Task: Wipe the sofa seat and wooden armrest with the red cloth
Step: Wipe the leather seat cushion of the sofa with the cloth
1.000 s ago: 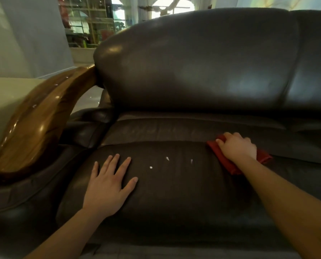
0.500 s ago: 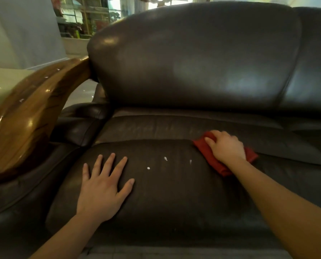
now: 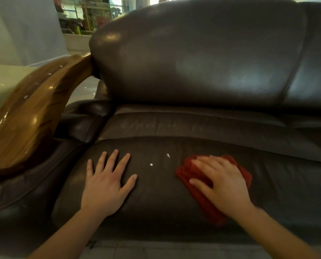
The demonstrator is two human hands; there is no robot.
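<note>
A dark brown leather sofa seat [image 3: 156,212] fills the lower view. My right hand [image 3: 219,182] lies flat on a folded red cloth [image 3: 208,206], pressing it onto the seat right of centre. My left hand [image 3: 105,182] rests palm down on the seat's left part, fingers spread, holding nothing. Two small white specks [image 3: 159,160] sit on the leather between the hands. The curved glossy wooden armrest [image 3: 30,113] rises at the left, apart from both hands, with a few white specks along its top.
The sofa's tall padded backrest [image 3: 202,53] stands behind the seat. A dark leather side pad [image 3: 85,124] sits under the armrest. Pale floor [image 3: 81,90] and a grey wall [image 3: 25,28] lie beyond the armrest, with shelves [image 3: 85,14] far behind.
My right hand has slid the red cloth left and toward the seat's front, over where a third white speck lay. The left hand has stayed planted on the seat.
</note>
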